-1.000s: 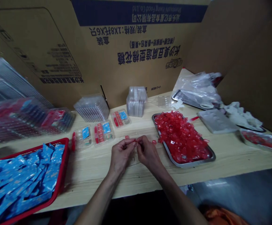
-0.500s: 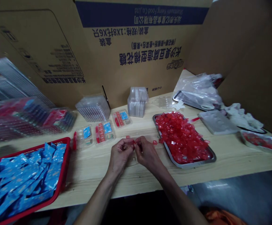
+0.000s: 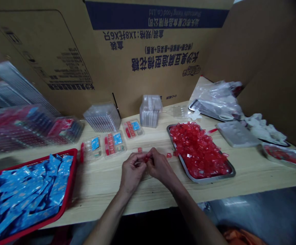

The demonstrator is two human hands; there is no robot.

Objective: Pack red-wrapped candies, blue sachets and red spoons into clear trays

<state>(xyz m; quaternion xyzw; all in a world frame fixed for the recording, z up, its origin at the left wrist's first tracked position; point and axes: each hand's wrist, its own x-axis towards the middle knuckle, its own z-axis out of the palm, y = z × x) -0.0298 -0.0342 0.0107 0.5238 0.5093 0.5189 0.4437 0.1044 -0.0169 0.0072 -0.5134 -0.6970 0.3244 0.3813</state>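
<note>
My left hand (image 3: 133,170) and my right hand (image 3: 160,165) meet at the fingertips over the middle of the table, both pinching a small red piece (image 3: 146,158). Part of a clear plastic tray lies under the hands, mostly hidden. Just beyond the fingers sits another red piece (image 3: 140,149), and a loose one (image 3: 168,155) lies to the right. A metal tray (image 3: 206,179) heaped with red wrapped pieces (image 3: 197,149) is right of my right hand. Two filled clear packs (image 3: 114,143) (image 3: 133,129) and a partly filled pack (image 3: 93,147) stand beyond my left hand.
At the left is a red basket (image 3: 74,173) of blue sachets (image 3: 30,194), with stacked filled packs (image 3: 22,129) behind. Clear tray stacks (image 3: 103,117) (image 3: 150,112) stand against a large cardboard box (image 3: 163,78). Plastic bags (image 3: 219,98) and a white tray (image 3: 237,133) lie at the right.
Both hands stay together, with the fingers shifted slightly around the red piece. The whole view has moved a little; nothing else has visibly moved.
</note>
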